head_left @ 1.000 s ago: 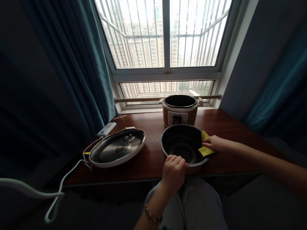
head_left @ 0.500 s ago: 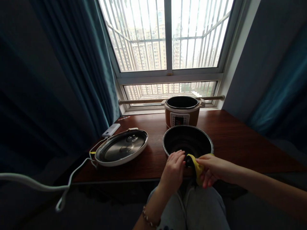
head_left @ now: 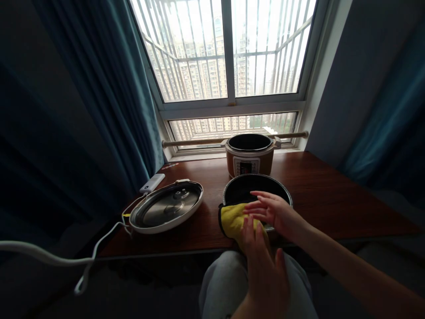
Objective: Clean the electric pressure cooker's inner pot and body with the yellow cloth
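A yellow cloth [head_left: 231, 219] lies draped over the near left rim of a dark inner pot [head_left: 244, 188] on the wooden table [head_left: 332, 199]. My right hand [head_left: 274, 212] reaches in from the right, fingers spread flat, resting on the cloth over the pot's near rim. My left hand [head_left: 264, 266] is raised in front of the pot with its back to me. Its fingers are stretched out and their tips touch the cloth's lower edge. Neither hand grips anything.
An orange-brown electric cooker base [head_left: 250, 157] stands behind the pot by the window. Its lid [head_left: 166, 206] lies upside down to the left. A white power bank [head_left: 152, 183] and a white cable [head_left: 49, 259] are further left. Blue curtains hang on both sides.
The cloth was bunched in my right hand at the pot's near rim; now it lies spread over the rim. Both hands have opened, and my left hand has dropped back and flattened.
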{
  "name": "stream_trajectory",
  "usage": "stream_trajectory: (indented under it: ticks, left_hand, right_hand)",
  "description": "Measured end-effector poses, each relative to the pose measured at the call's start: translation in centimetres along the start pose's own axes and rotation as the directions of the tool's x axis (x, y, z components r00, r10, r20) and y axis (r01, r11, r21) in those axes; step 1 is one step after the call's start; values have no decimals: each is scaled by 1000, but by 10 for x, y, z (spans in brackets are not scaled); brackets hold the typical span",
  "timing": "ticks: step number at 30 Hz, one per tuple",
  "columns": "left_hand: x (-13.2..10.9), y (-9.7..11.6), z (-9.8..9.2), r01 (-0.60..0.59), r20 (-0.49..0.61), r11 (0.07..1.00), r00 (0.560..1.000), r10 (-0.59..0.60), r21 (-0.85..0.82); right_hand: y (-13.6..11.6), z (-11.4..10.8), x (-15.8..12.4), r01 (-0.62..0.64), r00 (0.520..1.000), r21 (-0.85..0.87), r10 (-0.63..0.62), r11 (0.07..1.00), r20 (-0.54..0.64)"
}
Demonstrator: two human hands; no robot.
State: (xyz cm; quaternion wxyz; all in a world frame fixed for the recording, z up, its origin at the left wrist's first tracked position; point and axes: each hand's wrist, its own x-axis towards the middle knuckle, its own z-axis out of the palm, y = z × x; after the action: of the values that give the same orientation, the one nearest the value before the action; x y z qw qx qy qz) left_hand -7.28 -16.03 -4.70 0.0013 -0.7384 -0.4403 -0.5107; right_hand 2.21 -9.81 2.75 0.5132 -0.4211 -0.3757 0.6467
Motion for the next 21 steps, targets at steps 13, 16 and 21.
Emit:
stream_trajectory:
  ticks: [13,16,21]
  left_hand:
    - [22,-47,16,-140,309,989,944,116,57]
    - [39,-60,3,-178,424,983,894,146,35]
    - [76,-103,-11,-217,561,975,801,211,-56]
  right_hand:
    - [48,-108,41,-164,733,-950,-612,265,-297]
    - [45,-112,40,-143,757,-946,-583,292,-295]
    - [42,-110,38,-117,749,-946,-598,303,-284]
